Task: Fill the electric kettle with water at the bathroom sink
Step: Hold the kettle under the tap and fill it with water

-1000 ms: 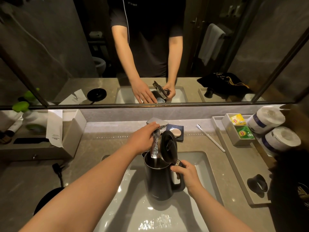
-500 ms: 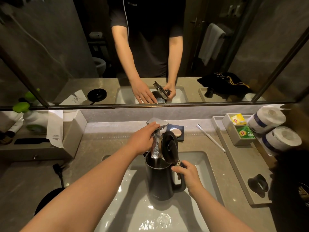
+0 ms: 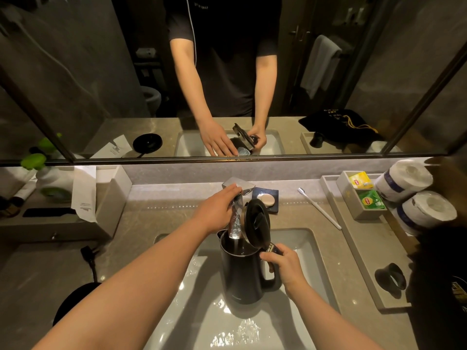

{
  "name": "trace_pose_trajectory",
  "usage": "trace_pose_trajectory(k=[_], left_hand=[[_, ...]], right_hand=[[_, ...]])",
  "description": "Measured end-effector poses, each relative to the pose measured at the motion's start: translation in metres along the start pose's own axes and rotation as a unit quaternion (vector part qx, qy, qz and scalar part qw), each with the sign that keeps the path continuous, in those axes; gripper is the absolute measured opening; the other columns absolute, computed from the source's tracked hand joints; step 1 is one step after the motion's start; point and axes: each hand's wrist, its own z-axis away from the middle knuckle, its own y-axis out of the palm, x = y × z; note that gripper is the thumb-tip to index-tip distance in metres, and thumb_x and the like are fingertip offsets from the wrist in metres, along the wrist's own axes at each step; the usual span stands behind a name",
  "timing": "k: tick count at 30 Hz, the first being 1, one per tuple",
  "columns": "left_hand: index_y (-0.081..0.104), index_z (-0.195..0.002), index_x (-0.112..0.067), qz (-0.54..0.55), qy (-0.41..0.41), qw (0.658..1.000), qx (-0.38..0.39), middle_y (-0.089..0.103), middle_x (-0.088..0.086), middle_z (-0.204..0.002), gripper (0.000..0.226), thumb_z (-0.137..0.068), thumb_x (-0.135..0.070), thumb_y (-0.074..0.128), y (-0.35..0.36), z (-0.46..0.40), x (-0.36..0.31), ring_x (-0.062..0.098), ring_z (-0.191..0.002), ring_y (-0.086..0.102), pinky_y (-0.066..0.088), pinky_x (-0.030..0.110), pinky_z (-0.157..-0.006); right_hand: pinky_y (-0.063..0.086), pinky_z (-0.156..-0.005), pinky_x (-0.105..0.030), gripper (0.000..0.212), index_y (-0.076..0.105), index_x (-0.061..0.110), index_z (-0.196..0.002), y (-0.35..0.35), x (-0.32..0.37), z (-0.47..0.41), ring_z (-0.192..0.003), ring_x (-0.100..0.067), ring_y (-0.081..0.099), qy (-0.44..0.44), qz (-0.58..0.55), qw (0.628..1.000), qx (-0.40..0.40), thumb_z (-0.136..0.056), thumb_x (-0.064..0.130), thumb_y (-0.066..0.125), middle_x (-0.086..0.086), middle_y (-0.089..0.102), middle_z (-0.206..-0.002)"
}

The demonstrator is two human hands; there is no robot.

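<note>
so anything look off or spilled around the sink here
Nothing spilled on the counter. One small oddity: a white toothbrush lies loose and diagonal on the countertop, right of the soap dish. Water in the sink basin around the kettle looks normal.

Stone counter [image 3: 161, 218]: toothbrush [image 3: 319, 207], soap dish [image 3: 265, 199], tray [image 3: 358, 251], kettle base [image 3: 73, 303].

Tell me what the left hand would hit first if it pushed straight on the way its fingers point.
The left hand already rests its fingertips on the faucet handle, so that comes first. Past it, probably the low ledge under the mirror, though depth is hard to judge from this view.
</note>
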Motion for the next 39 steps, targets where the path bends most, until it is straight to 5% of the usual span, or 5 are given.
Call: trace_pose_trajectory(k=[6, 22, 39], left_hand=[[0.032, -0.143, -0.034, -0.004, 0.0, 1.0, -0.001, 0.028, -0.007, -0.154, 0.058, -0.091, -0.013, 0.048, -0.0001, 0.0, -0.0008, 0.02, -0.133, 0.037, 0.035, 0.038, -0.103], [0.029, -0.144, -0.035, -0.001, -0.004, 1.0, 0.0, 0.026, -0.008, -0.155, 0.06, -0.091, -0.012, 0.048, 0.0015, 0.0005, 0.0007, 0.02, -0.135, 0.035, 0.034, 0.039, -0.105], [0.025, -0.145, -0.036, -0.006, 0.004, 1.0, 0.001, 0.023, -0.008, -0.156, 0.064, -0.09, -0.013, 0.05, 0.0026, 0.001, 0.0028, 0.02, -0.136, 0.033, 0.032, 0.037, -0.105]], right_hand=[[0.045, -0.058, -0.036, 0.032, 0.063, 0.001, -0.072, 0.0001, 0.0027, 0.0019, -0.058, -0.021, 0.052, 0.002, -0.006, 1.0, -0.002, -0.058, 0.024, 0.08, -0.002, 0.056, -0.054], [0.046, -0.058, -0.035, 0.017, 0.064, 0.008, -0.067, 0.0026, -0.0013, 0.001, -0.058, -0.02, 0.054, -0.009, -0.008, 1.0, 0.007, -0.07, 0.013, 0.079, 0.003, 0.058, -0.051], [0.041, -0.056, -0.034, 0.018, 0.063, 0.013, -0.06, 0.0041, 0.0027, 0.0062, -0.054, -0.021, 0.05, -0.003, -0.039, 0.999, 0.006, -0.056, 0.02, 0.08, 0.0, 0.055, -0.05]])
